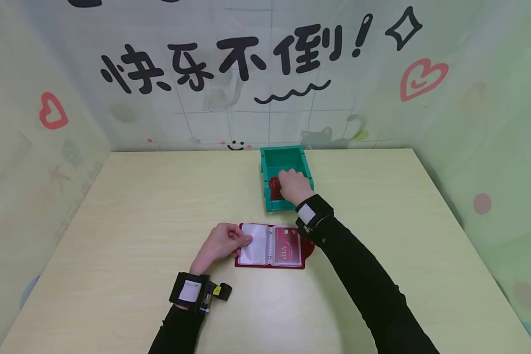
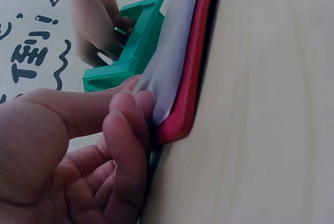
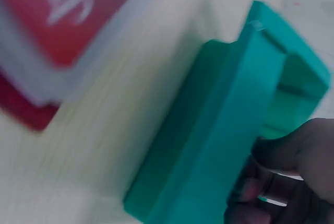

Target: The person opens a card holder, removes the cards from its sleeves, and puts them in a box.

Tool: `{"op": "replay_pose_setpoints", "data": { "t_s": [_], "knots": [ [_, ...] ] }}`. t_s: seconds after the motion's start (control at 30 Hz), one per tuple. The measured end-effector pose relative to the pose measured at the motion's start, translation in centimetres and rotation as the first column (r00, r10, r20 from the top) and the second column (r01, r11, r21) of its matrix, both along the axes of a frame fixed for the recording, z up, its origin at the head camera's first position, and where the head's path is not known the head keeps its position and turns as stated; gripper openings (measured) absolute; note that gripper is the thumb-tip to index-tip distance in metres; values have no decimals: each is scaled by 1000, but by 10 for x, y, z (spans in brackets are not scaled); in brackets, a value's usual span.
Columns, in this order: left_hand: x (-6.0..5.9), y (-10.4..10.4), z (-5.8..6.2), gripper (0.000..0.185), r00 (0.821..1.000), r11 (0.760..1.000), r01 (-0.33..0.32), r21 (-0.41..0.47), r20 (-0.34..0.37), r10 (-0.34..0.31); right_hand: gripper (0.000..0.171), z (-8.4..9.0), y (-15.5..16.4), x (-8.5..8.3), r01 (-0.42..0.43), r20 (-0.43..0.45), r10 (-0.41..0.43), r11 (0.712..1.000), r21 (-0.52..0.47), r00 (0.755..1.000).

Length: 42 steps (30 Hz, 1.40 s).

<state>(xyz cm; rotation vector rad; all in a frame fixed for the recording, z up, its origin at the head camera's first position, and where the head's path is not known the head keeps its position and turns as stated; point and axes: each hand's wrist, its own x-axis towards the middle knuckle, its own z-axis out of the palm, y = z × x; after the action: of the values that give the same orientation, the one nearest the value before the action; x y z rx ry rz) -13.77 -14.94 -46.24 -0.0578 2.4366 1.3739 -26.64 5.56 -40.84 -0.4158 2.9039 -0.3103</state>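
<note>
The left hand (image 1: 221, 243) rests on the worktop (image 1: 137, 221) with thumb and fingers (image 2: 125, 125) pinched on the left edge of a clear plastic sleeve page (image 1: 255, 244) of an open red card holder (image 1: 272, 246); the left wrist view shows the fingertips pressed against the sleeve where it meets the red cover. The holder lies flat near the middle of the worktop, somewhat toward the near edge, its pages spread open. In its right-hand page sits a red card (image 1: 287, 246) printed with the letters "VIP" in pale lettering. The right hand (image 1: 294, 186) reaches into a green plastic box (image 1: 265, 169) standing just beyond the holder, toward the far edge of the worktop; its fingers are curled down on a red item (image 1: 274, 188) lying inside the box at its near end, though the right wrist view is too blurred to show how firmly the item is held or what it is. Both wrists wear black straps with small cameras. Behind the far edge of the worktop hangs a pale backdrop (image 1: 265, 98) with large black handwritten characters reading "快乐不倒!", a wavy line beneath them, red hearts, a black diamond outline, a small smiling face and a cartoon cat.
</note>
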Motion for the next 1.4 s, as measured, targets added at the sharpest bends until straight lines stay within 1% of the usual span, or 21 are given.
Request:
{"op": "replay_pose_setpoints", "data": {
  "t_s": [0.07,0.13,0.2,0.27,0.37,0.43,0.47,0.53,0.67,0.73,0.8,0.9,0.97,1.0,1.07,1.13,1.2,1.27,1.33,1.4],
  "knots": [
    [0,-1,0,17,1000,1000,-1,-2,2,1,21,5,3,6,-5,-41,3,998,-63,999],
    [1,-1,1,18,1000,1000,-5,-5,8,5,20,12,6,17,-12,-77,1,988,-152,997],
    [1,-1,1,18,1000,1000,-10,-9,12,10,21,18,11,29,-29,-100,6,971,-239,995],
    [1,-2,1,18,1000,1000,-10,-9,12,10,19,22,18,43,-48,-105,15,944,-326,994],
    [1,-2,2,18,1000,1000,-8,-2,9,8,20,23,30,65,-67,-70,41,897,-438,997],
    [1,-2,2,18,1000,1000,-7,1,8,7,21,19,38,80,-70,-30,64,870,-489,998],
    [2,-1,2,18,1000,1000,-6,-1,6,6,23,17,43,86,-66,-7,72,862,-503,997],
    [1,0,2,18,1000,1000,-12,-4,7,12,28,10,49,98,-46,47,82,851,-523,996],
    [2,1,3,18,1000,1000,-18,-19,1,18,36,-8,58,113,-14,108,80,860,-510,991],
    [3,2,3,18,1000,999,-22,-33,-11,22,37,-17,61,118,-15,119,85,868,-496,989],
    [5,4,4,24,999,998,-27,-64,-48,23,41,-26,62,122,-21,122,92,872,-488,988],
    [7,9,6,42,993,989,-43,-139,-115,27,48,-35,62,127,-14,117,79,880,-476,990],
    [8,14,9,52,987,977,-64,-202,-160,31,53,-39,62,128,-1,115,63,880,-475,991],
    [9,17,11,54,983,971,-68,-229,-182,26,56,-41,63,127,4,111,56,880,-474,992],
    [10,24,15,49,975,958,-67,-277,-223,3,59,-45,64,126,17,119,47,874,-486,992],
    [11,33,19,38,962,951,-36,-307,-267,-50,60,-49,67,124,42,149,42,854,-519,988],
    [11,41,22,25,946,947,23,-322,-300,-125,60,-53,69,121,74,183,34,829,-554,983],
    [11,49,23,18,934,945,86,-317,-303,-187,58,-56,71,120,104,217,31,803,-586,976],
    [11,56,24,14,929,942,131,-311,-294,-226,57,-58,73,118,122,238,32,789,-602,971],
    [10,61,25,13,933,943,149,-299,-274,-234,56,-59,74,118,125,245,35,784,-609,969]
  ]
}}
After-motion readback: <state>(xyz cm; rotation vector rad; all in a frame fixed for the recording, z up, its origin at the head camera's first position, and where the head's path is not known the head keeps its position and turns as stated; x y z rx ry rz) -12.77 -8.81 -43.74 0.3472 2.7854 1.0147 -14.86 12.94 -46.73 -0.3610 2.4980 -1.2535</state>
